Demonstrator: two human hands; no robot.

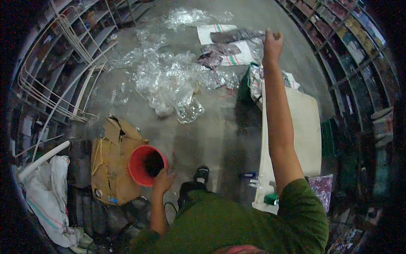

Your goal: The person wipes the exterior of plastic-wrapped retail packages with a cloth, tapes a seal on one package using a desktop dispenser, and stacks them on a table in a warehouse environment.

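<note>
My left hand [162, 181] grips a red bucket-like container [135, 165] by its side. Its round mouth faces up towards me and the inside is dark. Behind it stands a worn brown cardboard box [119, 187]. My right arm is stretched far forward, and my right hand [273, 46] has its fingers curled. Whether anything is between those fingers is too blurred to tell. Just left of that hand, in the picture, lies a dark plastic-wrapped bundle [236, 36] on a white woven sack [215, 29]. More purplish wrapped packs [219, 52] lie nearby.
Crumpled clear plastic [168, 76] covers much of the floor ahead. A pale-topped table [303, 127] runs along my right, with a green crate [245, 81] at its far end. Loaded shelves [352, 41] stand right. Bent white tubing [57, 70] and a white sack [47, 193] are left.
</note>
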